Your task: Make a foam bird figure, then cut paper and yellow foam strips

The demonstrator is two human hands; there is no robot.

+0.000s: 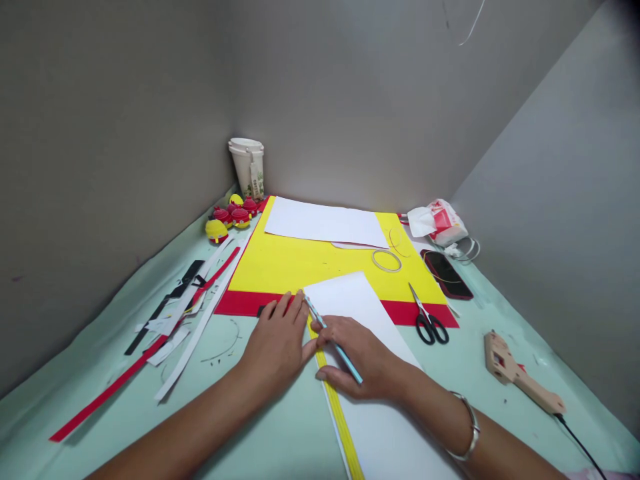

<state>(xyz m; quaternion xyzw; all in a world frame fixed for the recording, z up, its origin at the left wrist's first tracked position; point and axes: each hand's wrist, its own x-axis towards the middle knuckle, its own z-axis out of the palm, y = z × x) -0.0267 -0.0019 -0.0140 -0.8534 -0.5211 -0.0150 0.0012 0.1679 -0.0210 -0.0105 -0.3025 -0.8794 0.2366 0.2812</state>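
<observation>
A blue pencil (350,365) is in my right hand (357,353), its upper part patterned, its far end near the top of a white sheet (367,393). Along the left edge of that sheet runs a long yellow strip (336,407) with lengthwise lines. My left hand (281,340) lies flat with fingers stretched out, fingertips by the far end of the strip. The thumb of my left hand comes close to my right fingers. Beyond both hands, yellow sheets (300,267) lie over red sheets (240,303).
Black-handled scissors (429,321), a phone (447,275) and a glue gun (523,377) with a cord lie right. Paper strips (175,360) lie left. Red and yellow round pieces (217,231) and a cup (249,167) stand behind. A tissue pack (447,222) is back right.
</observation>
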